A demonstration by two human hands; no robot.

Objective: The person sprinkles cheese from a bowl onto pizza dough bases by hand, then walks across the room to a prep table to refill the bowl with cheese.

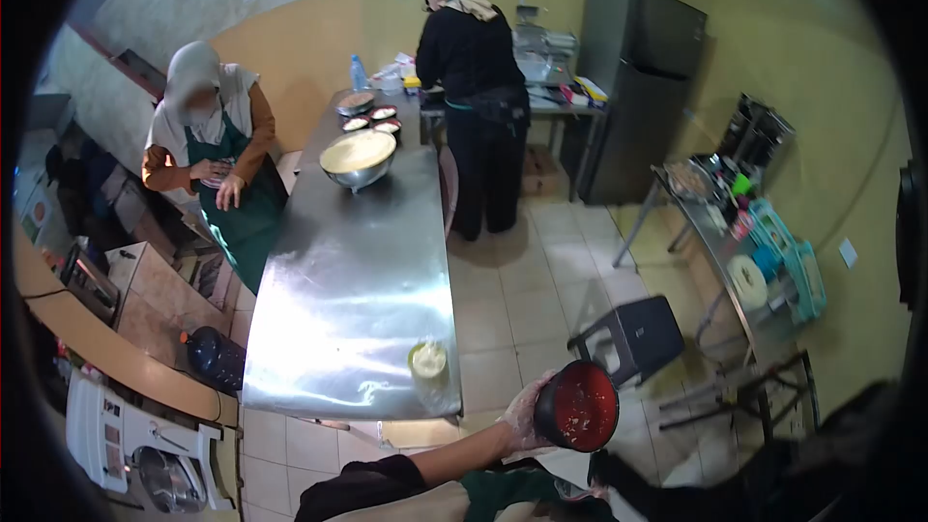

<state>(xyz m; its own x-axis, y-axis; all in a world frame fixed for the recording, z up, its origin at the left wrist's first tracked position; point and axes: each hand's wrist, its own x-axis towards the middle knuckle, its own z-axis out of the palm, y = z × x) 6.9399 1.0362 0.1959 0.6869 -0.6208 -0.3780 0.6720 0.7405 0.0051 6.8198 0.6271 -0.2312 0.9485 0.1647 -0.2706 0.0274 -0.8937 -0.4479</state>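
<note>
My left hand [525, 418] reaches across in front of me, past the near end of the steel table. Its fingers are closed around the side of a bowl [583, 408], black outside and red inside. The bowl is tilted so its inside faces me, and pale crumbs or residue stick to its inner wall. Pale smears show on the hand as well. My right hand is not visible. On the near corner of the steel table [358, 280] stands a small clear container with pale contents [427, 361].
At the table's far end are a large metal bowl of pale mixture [358, 157] and several smaller bowls. A person in a green apron [217, 150] stands left; another in black [476, 87] works behind. A dark stool [633, 336] and cluttered side table [720, 242] stand right.
</note>
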